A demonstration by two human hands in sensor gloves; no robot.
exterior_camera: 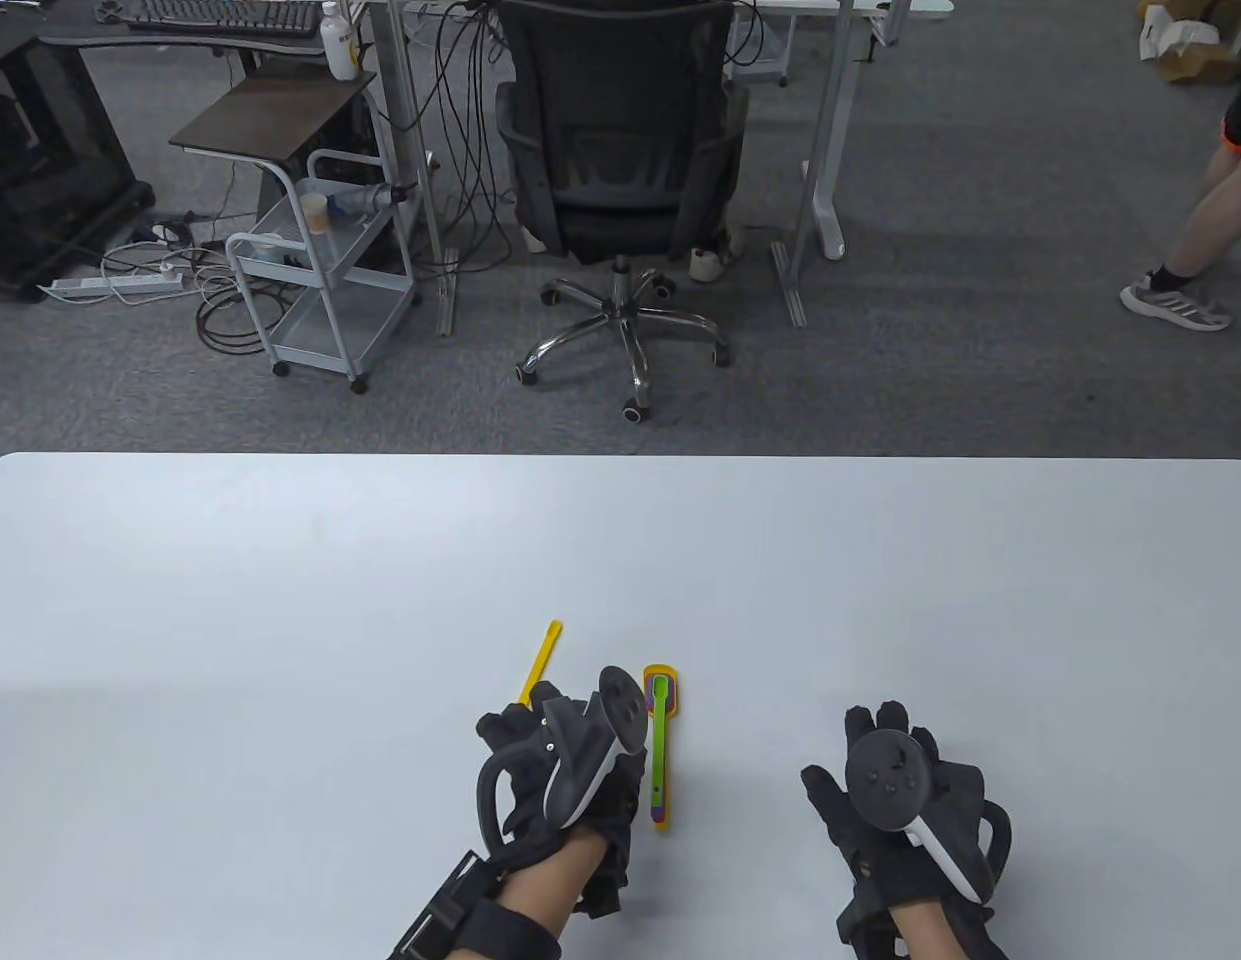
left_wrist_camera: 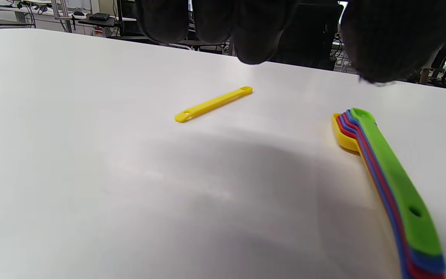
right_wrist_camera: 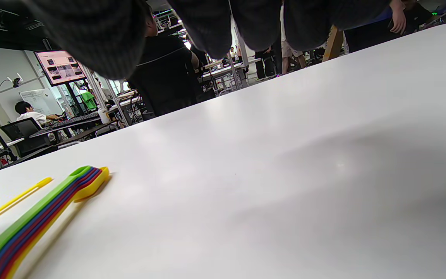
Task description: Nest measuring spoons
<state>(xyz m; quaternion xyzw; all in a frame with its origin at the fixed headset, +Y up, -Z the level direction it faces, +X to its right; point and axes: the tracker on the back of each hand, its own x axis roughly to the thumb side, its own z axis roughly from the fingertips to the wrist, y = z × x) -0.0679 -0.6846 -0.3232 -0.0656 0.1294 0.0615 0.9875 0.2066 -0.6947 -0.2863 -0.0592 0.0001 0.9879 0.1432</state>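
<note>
Both hands wear black knitted sensor gloves with thick, padded-looking fingers. The left hand (exterior_camera: 565, 775) carries a dark grey tracker (exterior_camera: 590, 745) on its back, shaped like a VR controller with a round disc head, a white underside along its handle and a black loop ring curving off one side. A black strap with a buckle wraps the left wrist, and bare skin shows on the forearm below it. The right hand (exterior_camera: 905, 800) bears a matching tracker (exterior_camera: 895, 785), its round face set with small dark buttons, its handle edged in white, and a black ring beside it.
</note>
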